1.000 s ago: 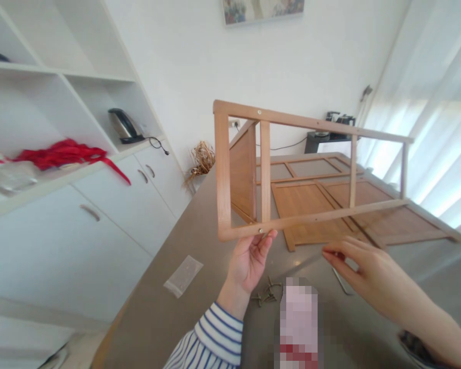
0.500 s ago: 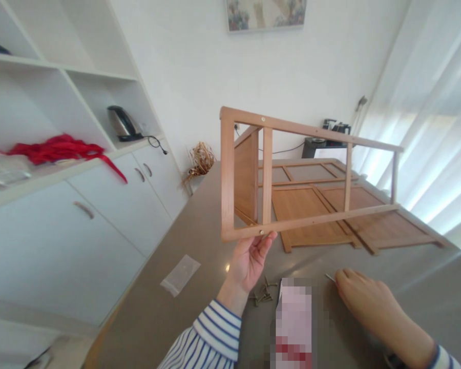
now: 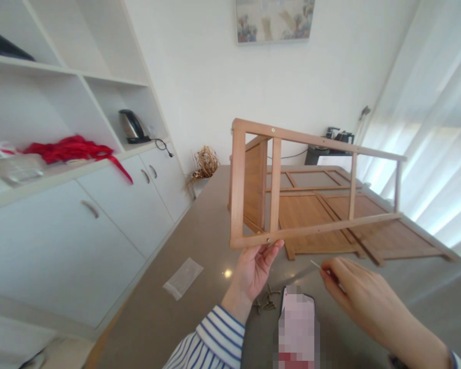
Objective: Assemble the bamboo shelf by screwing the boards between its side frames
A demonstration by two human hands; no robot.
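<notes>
My left hand [image 3: 253, 269] grips the lower rail of a light wooden frame [image 3: 238, 184] from below, close to a bolt head [image 3: 268, 240]. The frame stands on its long side, with crossbars between two rails, and a wooden panel [image 3: 255, 182] joins it behind its near end. My right hand [image 3: 353, 287] is closed on a thin metal rod [image 3: 315, 264], its tip pointing left, apart from the frame. Its other end is hidden in my fingers. Several bolts [image 3: 268, 302] lie loose beside my left wrist.
A partly blurred phone [image 3: 297, 328] lies between my forearms. To the left is a clear plastic bag [image 3: 183, 278]. More wooden panels [image 3: 311, 220] and a slatted frame [image 3: 311, 179] lie on the grey table [image 3: 146, 318]. White cabinets [image 3: 111, 220] line the left wall.
My right hand has moved left and slightly up with the thin metal rod, nearer the frame. The view has shifted a little; my left hand keeps its hold on the wooden frame.
</notes>
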